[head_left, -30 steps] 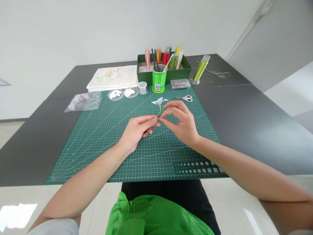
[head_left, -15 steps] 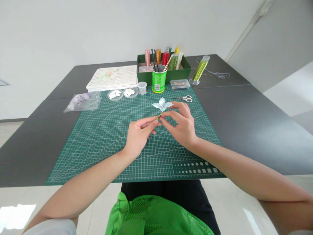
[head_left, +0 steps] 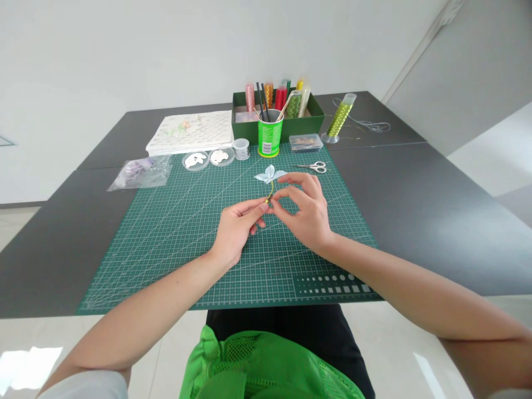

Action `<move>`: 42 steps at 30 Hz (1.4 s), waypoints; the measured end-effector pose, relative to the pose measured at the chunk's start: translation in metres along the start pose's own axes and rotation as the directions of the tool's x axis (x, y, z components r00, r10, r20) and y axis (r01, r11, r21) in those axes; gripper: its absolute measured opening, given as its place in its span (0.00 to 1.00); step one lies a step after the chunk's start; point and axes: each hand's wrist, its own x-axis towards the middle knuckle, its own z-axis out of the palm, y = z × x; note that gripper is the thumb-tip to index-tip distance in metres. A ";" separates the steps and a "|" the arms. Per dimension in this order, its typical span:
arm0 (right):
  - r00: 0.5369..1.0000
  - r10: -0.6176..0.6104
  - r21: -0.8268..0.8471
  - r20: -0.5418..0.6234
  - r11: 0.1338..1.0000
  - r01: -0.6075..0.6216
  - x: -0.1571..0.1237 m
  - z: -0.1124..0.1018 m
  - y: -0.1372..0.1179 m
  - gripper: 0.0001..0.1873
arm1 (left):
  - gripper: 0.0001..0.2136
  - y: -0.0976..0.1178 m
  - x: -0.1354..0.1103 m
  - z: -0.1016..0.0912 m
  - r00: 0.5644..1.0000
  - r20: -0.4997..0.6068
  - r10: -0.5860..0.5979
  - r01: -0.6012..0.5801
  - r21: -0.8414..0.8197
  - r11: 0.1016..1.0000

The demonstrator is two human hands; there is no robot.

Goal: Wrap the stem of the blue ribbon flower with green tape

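Note:
A pale blue artificial flower (head_left: 270, 175) on a thin green stem stands up over the cutting mat. My left hand (head_left: 239, 227) pinches the lower stem between thumb and forefinger. From the other side, my right hand (head_left: 305, 208) closes thumb and forefinger at the same spot, where a small dark piece shows on the stem; its other fingers arch up close to the petals. What exactly sits between the right fingertips is too small to make out. Both hands are above the green cutting mat (head_left: 166, 238).
Behind the hands lie small scissors (head_left: 312, 166), a clear box (head_left: 306, 143), a green can (head_left: 269, 138) holding sticks and two dishes of white pieces. A dark green box (head_left: 245, 132) holds thread spools. Another green spool (head_left: 341, 117) stands right; a plastic bag (head_left: 141, 173) and white foam slab (head_left: 166, 145) lie left.
The flower head has tipped away and slightly left, and its stem now shows a bend. Both hands keep nearly the same place, the right shifted slightly left.

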 end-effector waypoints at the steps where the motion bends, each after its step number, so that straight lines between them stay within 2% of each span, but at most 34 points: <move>1: 1.000 -0.003 0.002 0.004 1.000 0.003 0.001 0.000 0.000 0.06 | 0.12 0.000 0.000 0.000 1.000 0.001 -0.005 0.005 -0.005 1.000; 15: 0.999 0.007 0.034 0.049 0.999 -0.009 0.003 -0.004 0.002 0.05 | 0.13 0.002 -0.001 0.000 0.999 0.018 -0.045 0.045 -0.022 0.999; 29: 0.999 0.019 0.087 0.031 0.996 -0.022 0.005 -0.008 -0.005 0.04 | 0.12 0.001 0.001 -0.003 0.999 0.027 -0.027 0.028 -0.031 0.999; 42: 0.999 0.041 0.056 0.019 0.998 -0.042 0.003 -0.004 -0.001 0.04 | 0.11 0.004 -0.001 0.000 0.999 0.034 -0.019 0.020 -0.023 1.000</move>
